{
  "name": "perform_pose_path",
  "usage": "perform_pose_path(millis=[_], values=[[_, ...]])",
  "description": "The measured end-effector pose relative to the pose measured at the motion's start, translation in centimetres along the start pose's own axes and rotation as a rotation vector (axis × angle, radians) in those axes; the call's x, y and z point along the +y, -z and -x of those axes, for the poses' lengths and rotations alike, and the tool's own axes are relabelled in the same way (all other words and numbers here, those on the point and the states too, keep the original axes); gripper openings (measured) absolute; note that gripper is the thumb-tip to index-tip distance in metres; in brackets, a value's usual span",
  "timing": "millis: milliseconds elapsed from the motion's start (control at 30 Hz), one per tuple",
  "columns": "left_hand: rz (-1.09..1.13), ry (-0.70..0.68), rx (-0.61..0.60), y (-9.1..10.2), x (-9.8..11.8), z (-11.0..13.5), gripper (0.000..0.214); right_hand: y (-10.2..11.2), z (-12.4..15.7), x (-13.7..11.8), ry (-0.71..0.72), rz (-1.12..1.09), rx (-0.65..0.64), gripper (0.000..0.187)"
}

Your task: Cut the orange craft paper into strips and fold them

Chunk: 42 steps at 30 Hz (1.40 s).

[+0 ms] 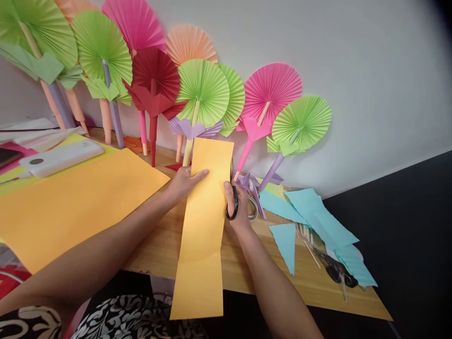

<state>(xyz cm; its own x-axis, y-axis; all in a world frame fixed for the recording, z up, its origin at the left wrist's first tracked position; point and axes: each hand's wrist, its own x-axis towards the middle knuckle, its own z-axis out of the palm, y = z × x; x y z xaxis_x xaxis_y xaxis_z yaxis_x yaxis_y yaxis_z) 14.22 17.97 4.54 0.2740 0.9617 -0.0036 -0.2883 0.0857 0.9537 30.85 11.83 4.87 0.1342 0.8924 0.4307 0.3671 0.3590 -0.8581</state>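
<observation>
A long orange paper strip (203, 235) hangs from above the wooden table (243, 268) down past its front edge. My left hand (183, 182) pinches the strip's left edge near the top, thumb on the front. My right hand (236, 203) is closed through the black handles of a pair of scissors (232, 195) at the strip's right edge; the blades run up along that edge and are mostly hidden.
A large orange sheet (77, 202) lies at the left. Behind it sits a white power bank (61, 157). Pleated paper fans (203, 92) on sticks lean against the wall. Light blue paper scraps (310, 216), thin sticks and another pair of scissors (335, 270) lie at the right.
</observation>
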Motion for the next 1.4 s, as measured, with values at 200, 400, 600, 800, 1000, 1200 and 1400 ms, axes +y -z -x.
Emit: perform_pose_path(millis=[200,400,600,800,1000,1200,1400], values=[[-0.005,0.005,0.0,-0.1,0.2,0.1,0.064,0.0,0.0,-0.3,0.0,-0.022,0.005,0.042],[-0.009,0.009,-0.01,-0.1,0.2,0.2,0.065,0.0,0.1,-0.6,0.011,-0.019,0.006,0.038],[0.021,0.014,-0.015,0.0,0.3,0.2,0.063,-0.1,0.1,0.0,-0.06,-0.043,0.016,0.041],[0.015,-0.002,-0.022,0.1,0.2,0.2,0.066,0.2,-0.3,0.3,-0.056,-0.007,0.011,0.049],[-0.058,0.035,-0.085,0.1,-0.2,0.0,0.063,0.5,-0.5,0.6,-0.093,-0.012,0.025,0.05],[-0.067,0.028,-0.114,0.3,-0.4,0.0,0.059,0.5,-0.5,0.6,-0.078,-0.005,0.02,0.049],[-0.066,0.036,-0.118,0.3,0.2,0.3,0.06,0.6,-0.4,0.4,-0.058,0.015,0.024,0.048]])
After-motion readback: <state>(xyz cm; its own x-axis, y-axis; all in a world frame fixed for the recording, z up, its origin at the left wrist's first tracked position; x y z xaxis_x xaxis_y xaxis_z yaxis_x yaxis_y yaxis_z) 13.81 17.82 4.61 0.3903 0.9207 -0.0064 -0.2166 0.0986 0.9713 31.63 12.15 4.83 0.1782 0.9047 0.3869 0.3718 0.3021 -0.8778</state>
